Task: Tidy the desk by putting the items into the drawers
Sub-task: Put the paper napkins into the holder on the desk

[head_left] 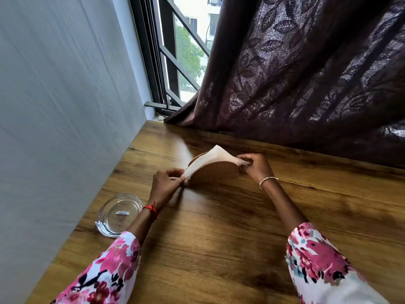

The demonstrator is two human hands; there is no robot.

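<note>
A pale grey wall [54, 106] fills the left side. A clear glass ashtray [118, 215] sits on the wooden desk [219, 249] close to the wall, at about 8 o'clock from the napkin holder. The left hand [165, 183], with a red thread [151, 209] at the wrist, has its fingers curled and pinches the left end of the paper napkins [210, 159]. This white stack stands in the brown woven napkin holder [215, 174], mid-desk at the person's 12 o'clock. The right hand [254, 165], with a gold bracelet [267, 181] on its wrist, pinches the stack's right corner with curled fingers. A barred window [186, 51] lies at 12 o'clock beyond the desk, and a dark leaf-patterned curtain [306, 73] hangs at 2 o'clock.
</note>
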